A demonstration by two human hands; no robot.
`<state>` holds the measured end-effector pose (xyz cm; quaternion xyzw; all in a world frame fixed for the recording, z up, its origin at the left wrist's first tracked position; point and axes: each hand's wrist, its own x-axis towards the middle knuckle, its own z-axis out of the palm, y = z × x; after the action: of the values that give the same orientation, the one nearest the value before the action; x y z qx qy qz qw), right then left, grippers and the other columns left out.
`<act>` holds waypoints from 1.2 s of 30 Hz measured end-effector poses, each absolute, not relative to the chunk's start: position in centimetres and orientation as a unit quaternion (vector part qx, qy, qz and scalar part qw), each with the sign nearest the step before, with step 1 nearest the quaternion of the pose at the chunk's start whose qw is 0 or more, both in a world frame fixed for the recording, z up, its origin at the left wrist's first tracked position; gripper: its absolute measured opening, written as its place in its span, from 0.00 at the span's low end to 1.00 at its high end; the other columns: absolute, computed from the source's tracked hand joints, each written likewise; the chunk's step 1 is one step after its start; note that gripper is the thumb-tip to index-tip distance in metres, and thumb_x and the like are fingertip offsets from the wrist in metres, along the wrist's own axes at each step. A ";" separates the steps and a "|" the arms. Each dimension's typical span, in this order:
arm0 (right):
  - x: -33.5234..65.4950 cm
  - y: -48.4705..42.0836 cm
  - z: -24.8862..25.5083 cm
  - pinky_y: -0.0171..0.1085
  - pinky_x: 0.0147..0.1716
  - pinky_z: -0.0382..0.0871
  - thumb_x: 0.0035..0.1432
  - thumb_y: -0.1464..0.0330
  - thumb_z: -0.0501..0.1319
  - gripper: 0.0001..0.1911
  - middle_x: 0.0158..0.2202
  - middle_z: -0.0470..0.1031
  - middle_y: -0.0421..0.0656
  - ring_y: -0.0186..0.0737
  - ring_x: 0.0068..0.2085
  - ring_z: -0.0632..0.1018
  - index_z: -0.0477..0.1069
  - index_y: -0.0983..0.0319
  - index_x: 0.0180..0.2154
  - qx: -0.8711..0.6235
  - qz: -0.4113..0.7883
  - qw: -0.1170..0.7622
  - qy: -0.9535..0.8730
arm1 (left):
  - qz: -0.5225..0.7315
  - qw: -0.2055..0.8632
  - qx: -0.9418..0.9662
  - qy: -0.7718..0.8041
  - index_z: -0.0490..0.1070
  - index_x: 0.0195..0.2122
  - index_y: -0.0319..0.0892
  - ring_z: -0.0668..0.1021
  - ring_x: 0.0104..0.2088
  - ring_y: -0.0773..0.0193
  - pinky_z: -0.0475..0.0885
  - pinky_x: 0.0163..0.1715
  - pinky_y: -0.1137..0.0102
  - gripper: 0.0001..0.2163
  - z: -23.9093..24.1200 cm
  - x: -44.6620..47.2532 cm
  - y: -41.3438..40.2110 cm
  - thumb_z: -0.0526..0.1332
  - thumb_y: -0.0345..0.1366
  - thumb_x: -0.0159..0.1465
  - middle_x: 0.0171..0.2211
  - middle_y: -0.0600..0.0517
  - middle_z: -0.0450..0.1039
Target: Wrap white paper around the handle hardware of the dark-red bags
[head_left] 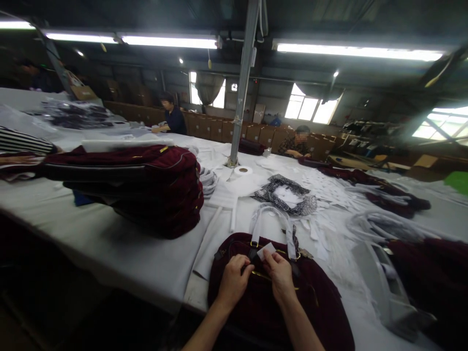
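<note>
A dark maroon handbag [321, 302] lies on the table right in front of me, with yellow-gold zippers. Its handles [272, 208] are wrapped in pale material and stand up at the far side. Between thumb and fingers, my right hand [281, 274] pinches a small white piece of paper [266, 250] over the bag. My left hand [234, 280] is closed in a pinch beside the base of the left handle. What its fingertips grip, if anything, is too small to make out.
A tall stack of maroon bags [164, 190] stands to the left. Beyond my bag are a black-and-white patterned wrapping [305, 202] with white pieces inside, a white roll [243, 170] and a metal post [241, 92]. A grey tape dispenser [387, 287] sits right. Several people work around the table.
</note>
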<state>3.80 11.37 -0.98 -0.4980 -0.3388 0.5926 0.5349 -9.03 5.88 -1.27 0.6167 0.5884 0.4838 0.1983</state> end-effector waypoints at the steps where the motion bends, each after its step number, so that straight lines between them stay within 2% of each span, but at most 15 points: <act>1: 3.8 11.4 -1.1 0.31 0.24 0.65 0.33 0.58 0.71 0.19 0.21 0.73 0.40 0.33 0.23 0.72 0.72 0.67 0.23 -0.496 0.592 0.532 -0.346 | 0.484 0.197 0.616 0.589 0.68 0.30 0.42 0.72 0.36 0.63 0.67 0.39 0.68 0.03 -1.3 -9.0 5.9 0.56 0.31 0.59 0.32 0.52 0.71; 5: 3.7 11.2 -1.3 0.32 0.25 0.64 0.37 0.58 0.70 0.19 0.22 0.75 0.42 0.34 0.24 0.72 0.74 0.68 0.25 -0.490 0.577 0.510 -0.409 | 0.482 0.199 0.615 0.591 0.69 0.29 0.43 0.73 0.36 0.62 0.67 0.39 0.67 0.04 -1.6 -9.0 6.0 0.56 0.31 0.58 0.32 0.51 0.72; 10: 3.5 10.8 -1.5 0.35 0.32 0.66 0.47 0.56 0.63 0.19 0.27 0.76 0.43 0.40 0.30 0.73 0.75 0.67 0.32 -0.455 0.529 0.476 -0.535 | 0.485 0.201 0.612 0.592 0.70 0.30 0.43 0.73 0.37 0.61 0.68 0.40 0.66 0.04 -2.1 -9.0 6.2 0.56 0.32 0.58 0.33 0.51 0.72; 13: 3.6 11.0 -1.8 0.34 0.32 0.65 0.53 0.55 0.57 0.19 0.26 0.74 0.42 0.41 0.31 0.72 0.73 0.66 0.29 -0.453 0.471 0.447 -0.611 | 0.495 0.214 0.606 0.584 0.70 0.29 0.43 0.74 0.39 0.60 0.68 0.42 0.65 0.05 -2.2 -9.1 6.3 0.55 0.33 0.59 0.35 0.50 0.73; 16: 3.6 11.3 -2.2 0.35 0.33 0.65 0.56 0.56 0.54 0.19 0.26 0.72 0.43 0.42 0.32 0.72 0.71 0.65 0.28 -0.455 0.438 0.428 -0.647 | 0.520 0.255 0.571 0.582 0.69 0.36 0.44 0.75 0.39 0.61 0.69 0.42 0.64 0.06 -2.2 -9.1 6.3 0.58 0.34 0.56 0.38 0.50 0.73; 20: 3.4 11.3 -2.2 0.36 0.35 0.66 0.58 0.57 0.52 0.18 0.28 0.73 0.44 0.43 0.33 0.73 0.70 0.65 0.30 -0.454 0.424 0.416 -0.664 | 0.554 0.313 0.507 0.581 0.61 0.48 0.43 0.77 0.38 0.63 0.72 0.40 0.65 0.22 -2.4 -9.4 6.0 0.61 0.33 0.52 0.44 0.47 0.71; 23: 3.3 10.9 -1.8 0.37 0.36 0.67 0.59 0.59 0.51 0.17 0.32 0.75 0.46 0.45 0.35 0.75 0.71 0.64 0.34 -0.454 0.409 0.406 -0.679 | 0.564 0.327 0.501 0.569 0.60 0.50 0.42 0.77 0.40 0.63 0.71 0.43 0.66 0.19 -2.3 -9.7 5.9 0.57 0.35 0.57 0.44 0.46 0.71; 27: 3.2 10.2 -1.6 0.40 0.43 0.66 0.59 0.62 0.51 0.16 0.42 0.75 0.49 0.47 0.43 0.75 0.71 0.63 0.43 -0.442 0.397 0.398 -0.698 | 0.554 0.330 0.492 0.585 0.68 0.46 0.41 0.76 0.43 0.61 0.70 0.45 0.66 0.15 -1.9 -9.9 6.3 0.54 0.40 0.60 0.44 0.46 0.73; 30: 3.3 10.2 -1.9 0.41 0.47 0.65 0.59 0.63 0.52 0.20 0.48 0.73 0.49 0.47 0.47 0.73 0.67 0.63 0.51 -0.435 0.401 0.411 -0.694 | 0.534 0.317 0.515 0.590 0.73 0.37 0.42 0.77 0.39 0.61 0.71 0.42 0.68 0.11 -1.9 -9.9 6.9 0.56 0.40 0.58 0.39 0.48 0.75; 33: 3.7 10.5 -2.2 0.42 0.45 0.66 0.60 0.60 0.51 0.24 0.43 0.75 0.49 0.46 0.43 0.76 0.62 0.65 0.55 -0.452 0.425 0.425 -0.659 | 0.535 0.311 0.509 0.598 0.73 0.29 0.42 0.76 0.40 0.60 0.70 0.43 0.67 0.09 -2.3 -10.0 7.4 0.57 0.40 0.58 0.38 0.48 0.75; 36: 4.0 10.9 -2.4 0.42 0.40 0.69 0.60 0.56 0.50 0.26 0.37 0.77 0.50 0.45 0.36 0.77 0.63 0.68 0.53 -0.462 0.462 0.435 -0.620 | 0.550 0.283 0.506 0.601 0.72 0.28 0.42 0.74 0.43 0.59 0.69 0.45 0.66 0.09 -2.8 -10.0 7.4 0.58 0.40 0.57 0.40 0.47 0.73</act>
<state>4.00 10.93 -2.41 -0.4617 -0.6199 0.4622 0.4346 -9.98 7.42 -2.81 0.5065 0.6012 0.5495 0.2829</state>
